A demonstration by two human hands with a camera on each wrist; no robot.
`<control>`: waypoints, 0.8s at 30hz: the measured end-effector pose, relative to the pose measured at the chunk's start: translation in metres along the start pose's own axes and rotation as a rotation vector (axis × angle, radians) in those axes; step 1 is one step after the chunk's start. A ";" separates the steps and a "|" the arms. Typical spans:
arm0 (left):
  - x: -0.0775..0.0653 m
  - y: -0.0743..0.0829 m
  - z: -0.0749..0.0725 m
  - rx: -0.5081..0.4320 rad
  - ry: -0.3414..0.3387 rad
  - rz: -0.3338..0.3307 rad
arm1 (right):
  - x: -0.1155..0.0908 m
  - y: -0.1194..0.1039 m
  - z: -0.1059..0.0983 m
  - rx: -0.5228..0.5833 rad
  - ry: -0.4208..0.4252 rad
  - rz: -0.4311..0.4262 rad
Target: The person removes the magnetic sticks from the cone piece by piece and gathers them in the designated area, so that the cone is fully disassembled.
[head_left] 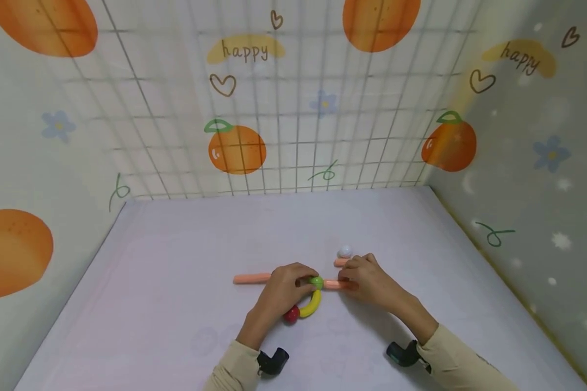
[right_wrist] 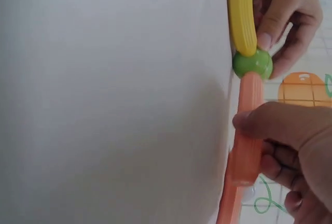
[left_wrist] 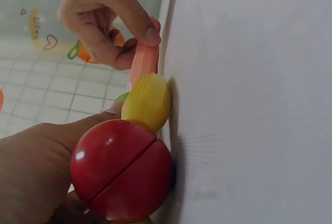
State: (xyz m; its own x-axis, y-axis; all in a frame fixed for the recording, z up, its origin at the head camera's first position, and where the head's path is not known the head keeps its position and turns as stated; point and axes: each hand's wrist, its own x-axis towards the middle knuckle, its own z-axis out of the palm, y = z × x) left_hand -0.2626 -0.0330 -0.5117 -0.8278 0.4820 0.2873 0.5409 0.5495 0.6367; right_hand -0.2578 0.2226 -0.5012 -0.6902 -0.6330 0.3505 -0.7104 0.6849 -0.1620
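Ribs are running along the held rod (right_wrist: 246,156), a straight salmon-coloured stick; the green ball (head_left: 316,282) is looking round and glossy, and the yellow bar (head_left: 311,305) is curving from it to the shiny red ball (head_left: 291,314). We are finding these joined pieces on the white tabletop (head_left: 151,336), in front of the person; the left hand (head_left: 286,285) is pinching the green ball between thumb and fingers, while the right hand (head_left: 372,279) is gripping the held rod — its end is meeting the green ball.

We are counting three salmon rods: the held one, the left rod (head_left: 251,278) running partly behind the left hand, and the far rod (head_left: 341,262) lying just beyond the right fingers; we are also counting three balls — green, red and the whitish ball (head_left: 344,251) beside the far rod.

Only the left wrist view is showing us a dark seam across the red ball and a yellow sliver (left_wrist: 132,221) below it; we are unable to tell whether that is a second bar; only the head view is showing the left rod.
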 end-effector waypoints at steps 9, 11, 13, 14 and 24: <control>-0.002 -0.003 0.000 0.029 0.032 0.017 | -0.009 0.010 -0.013 0.035 0.087 -0.030; -0.003 -0.004 0.000 0.039 0.035 0.019 | -0.009 0.012 -0.015 0.023 0.099 0.001; -0.003 -0.005 0.001 0.050 0.040 0.024 | -0.009 0.013 -0.018 -0.011 0.106 0.028; -0.004 -0.006 0.001 0.056 0.042 0.027 | -0.008 0.014 -0.019 -0.023 0.110 0.042; -0.005 -0.008 0.003 0.086 0.059 0.055 | -0.006 0.022 -0.014 -0.106 0.066 0.123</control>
State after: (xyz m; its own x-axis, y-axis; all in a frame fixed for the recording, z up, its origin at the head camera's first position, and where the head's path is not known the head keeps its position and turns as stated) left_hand -0.2628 -0.0380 -0.5203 -0.8024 0.4736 0.3631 0.5944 0.5811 0.5559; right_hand -0.2679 0.2465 -0.4939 -0.7583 -0.5194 0.3940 -0.5999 0.7925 -0.1100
